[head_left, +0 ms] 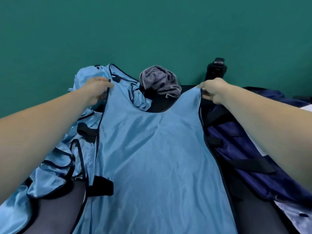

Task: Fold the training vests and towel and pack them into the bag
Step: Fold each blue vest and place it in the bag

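Against the green wall, the left hand [97,89] and right hand [213,89] are pinching the limp, slippery vest [152,149] by its shoulder straps.

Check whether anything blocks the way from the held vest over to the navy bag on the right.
Nothing visible does. The vest hangs from the left hand and right hand, directly beside the navy bag. Its opening isn't discernible.

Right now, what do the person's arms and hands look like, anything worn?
Both forearms are bare to the frame edge: no sleeves, gloves, watch or bands visible. The left hand and right hand show no rings that I can make out. Short, unpainted-looking nails; detail is too soft to say more.
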### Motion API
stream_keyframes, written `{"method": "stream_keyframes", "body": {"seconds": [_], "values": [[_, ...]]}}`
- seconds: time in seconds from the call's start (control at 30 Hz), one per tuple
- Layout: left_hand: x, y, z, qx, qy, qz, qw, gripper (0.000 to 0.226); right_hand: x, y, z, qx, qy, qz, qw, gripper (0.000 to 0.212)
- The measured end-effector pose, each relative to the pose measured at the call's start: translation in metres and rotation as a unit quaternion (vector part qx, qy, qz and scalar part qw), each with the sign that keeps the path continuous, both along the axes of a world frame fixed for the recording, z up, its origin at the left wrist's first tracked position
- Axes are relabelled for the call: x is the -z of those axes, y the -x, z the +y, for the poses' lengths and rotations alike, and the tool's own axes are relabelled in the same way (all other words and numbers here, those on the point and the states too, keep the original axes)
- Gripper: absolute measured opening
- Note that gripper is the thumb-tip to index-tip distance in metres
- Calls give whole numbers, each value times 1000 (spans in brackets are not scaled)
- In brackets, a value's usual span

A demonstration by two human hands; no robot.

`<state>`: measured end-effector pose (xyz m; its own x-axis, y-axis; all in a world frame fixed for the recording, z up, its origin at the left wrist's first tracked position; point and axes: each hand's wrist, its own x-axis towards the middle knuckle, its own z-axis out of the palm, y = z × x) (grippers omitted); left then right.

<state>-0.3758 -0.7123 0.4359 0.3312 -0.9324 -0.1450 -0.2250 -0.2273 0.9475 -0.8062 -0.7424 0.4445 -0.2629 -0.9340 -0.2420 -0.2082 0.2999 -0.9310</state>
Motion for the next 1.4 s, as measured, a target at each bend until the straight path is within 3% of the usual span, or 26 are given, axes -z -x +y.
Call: {"method": "stream_keyframes", "body": {"seconds": [0.07, 0.17, 0.23, 0.33, 0.53, 0.7, 0.9, 1.1, 1.33, 1.4], "values": [[12, 0, 2, 0, -13, -34, 999, 41, 11, -5, 6, -25, -47, 51, 997, 12], [18, -2, 8, -5, 3, -135, 991, 48, 18, -13, 21, -46, -20, 174, 983, 12], [12, 2, 19, 2, 12, -183, 983, 47, 18, -21, 34, -76, 16, 253, 964, 35], [-1, 24, 49, 55, 49, -240, 968, 40, 17, -35, 65, -128, 63, 297, 944, 60], [-8, 70, 141, 198, 150, -446, 860, 37, 34, -59, 160, -218, 93, 326, 915, 58], [28, 94, 236, 296, 151, -459, 824, 44, 74, -63, 239, -283, 105, 350, 887, 58], [86, 80, 303, 396, 42, -465, 791, 69, 112, -61, 308, -342, 139, 420, 829, 65], [97, 29, 335, 378, 37, -538, 753, 79, 129, -33, 350, -350, 150, 507, 773, 73], [85, -21, 353, 358, 28, -529, 769, 75, 123, -4, 358, -335, 133, 531, 767, 72], [75, -22, 349, 360, 46, -511, 780, 62, 119, -12, 356, -324, 125, 546, 762, 75]]}}
